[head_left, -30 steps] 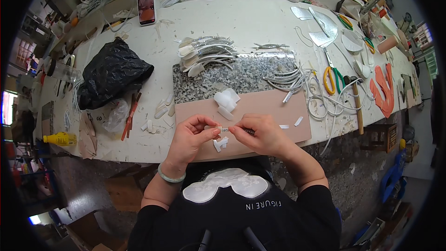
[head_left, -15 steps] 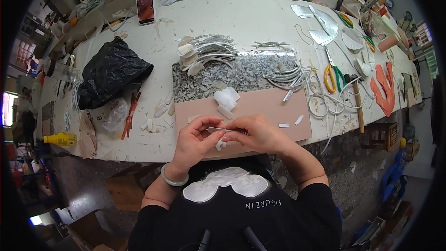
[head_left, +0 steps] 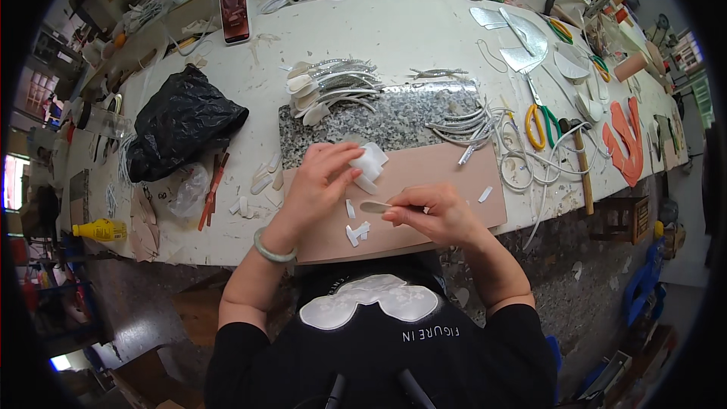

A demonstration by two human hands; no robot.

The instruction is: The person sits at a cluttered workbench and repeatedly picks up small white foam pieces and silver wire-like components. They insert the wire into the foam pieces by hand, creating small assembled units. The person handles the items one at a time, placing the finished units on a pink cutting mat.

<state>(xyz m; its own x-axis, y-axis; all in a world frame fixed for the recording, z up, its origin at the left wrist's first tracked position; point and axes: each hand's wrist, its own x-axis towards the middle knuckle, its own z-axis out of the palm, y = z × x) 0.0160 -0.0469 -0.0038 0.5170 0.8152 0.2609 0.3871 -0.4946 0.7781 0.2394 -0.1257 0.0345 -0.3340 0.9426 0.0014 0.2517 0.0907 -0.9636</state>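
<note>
My right hand (head_left: 447,216) pinches a small off-white strap piece with a rounded, paddle-like end (head_left: 375,207), held level above the pinkish-tan board (head_left: 454,182). To its left, my left hand (head_left: 316,182) reaches over the board to a small pile of thin white rounded pieces (head_left: 371,167). The thumb and fingers are apart at the pile's left edge; the fingertips are slightly blurred, and whether they touch a piece is unclear. Small white strips (head_left: 357,233) lie on the board below the hands.
Behind the board lies a speckled stone slab (head_left: 401,117) with a bundle of silver-grey straps (head_left: 333,91) and loose silvery cords (head_left: 466,129). Scissors (head_left: 536,125) and a hammer (head_left: 583,167) are at right. A black plastic bag (head_left: 185,121), phone (head_left: 235,13) and yellow bottle (head_left: 100,229) are at left.
My hands have separated. The left has moved up to the white pile, while the right has shifted slightly right, keeping the off-white strap piece, now plainly visible.
</note>
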